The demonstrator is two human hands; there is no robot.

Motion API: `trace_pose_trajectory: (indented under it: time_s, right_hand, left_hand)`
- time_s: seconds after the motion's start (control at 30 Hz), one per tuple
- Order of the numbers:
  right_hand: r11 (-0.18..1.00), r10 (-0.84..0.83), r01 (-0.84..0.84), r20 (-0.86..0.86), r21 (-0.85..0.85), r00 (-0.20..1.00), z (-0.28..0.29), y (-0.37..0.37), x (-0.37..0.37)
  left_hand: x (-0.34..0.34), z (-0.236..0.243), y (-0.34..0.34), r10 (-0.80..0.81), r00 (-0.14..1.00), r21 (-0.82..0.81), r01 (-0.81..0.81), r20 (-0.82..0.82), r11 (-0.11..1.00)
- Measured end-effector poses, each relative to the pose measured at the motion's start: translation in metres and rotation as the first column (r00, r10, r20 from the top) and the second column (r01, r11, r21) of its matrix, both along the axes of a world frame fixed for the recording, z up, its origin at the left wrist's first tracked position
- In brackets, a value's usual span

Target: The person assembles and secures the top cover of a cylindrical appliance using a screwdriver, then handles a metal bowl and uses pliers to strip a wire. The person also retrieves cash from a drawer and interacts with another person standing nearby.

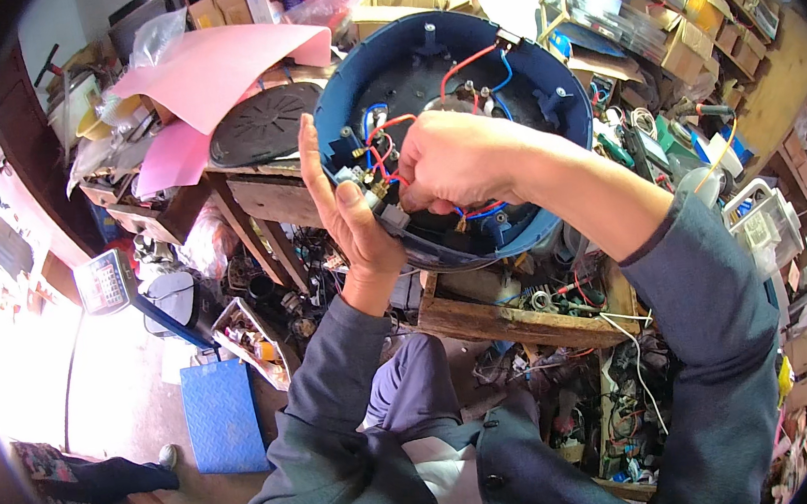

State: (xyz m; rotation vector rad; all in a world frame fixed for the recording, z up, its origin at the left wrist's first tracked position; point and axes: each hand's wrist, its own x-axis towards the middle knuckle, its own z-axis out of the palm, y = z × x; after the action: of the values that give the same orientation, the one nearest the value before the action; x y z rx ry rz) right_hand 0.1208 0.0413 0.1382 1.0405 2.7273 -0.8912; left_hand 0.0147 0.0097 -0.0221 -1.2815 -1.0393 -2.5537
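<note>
A round, dark blue plastic housing (pixel 573 143) lies open side up on the bench, with red and blue wires (pixel 468 61) inside. My left hand (pixel 357 227) holds its near-left rim, fingers stretched along the outside and thumb over the edge. Beside that thumb are brass-coloured terminals and a grey plastic connector (pixel 392 217). My right hand (pixel 453 160) reaches into the housing with its fingers closed near the red wires. What those fingertips pinch is hidden behind the hand. Posts with screw holes stand around the inner wall.
A dark oval plate (pixel 265 124) and pink sheet (pixel 221 70) lie left of the housing. An open wooden drawer (pixel 517 324) with wires and parts sits below it. Cluttered shelves stand at right. A blue platform scale (pixel 221 420) and another person's leg (pixel 119 474) are at lower left.
</note>
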Motion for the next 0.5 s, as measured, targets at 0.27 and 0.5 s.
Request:
trace_pose_trajectory:
  time_s: [0.27, 0.5]
  right_hand:
    - [0.99, -0.001, 0.031, -0.21, 0.138, 0.978, 0.011, 0.0, 0.013]
    - [0.869, 0.326, -0.095, -0.419, 0.485, 0.847, -0.029, 0.012, 0.006]
  left_hand:
    - [-0.003, -0.004, 0.001, -0.023, 0.997, 0.086, 0.017, 0.067, 0.996]
    - [0.001, -0.006, -0.002, -0.22, 0.973, 0.137, 0.209, 0.071, 0.968]
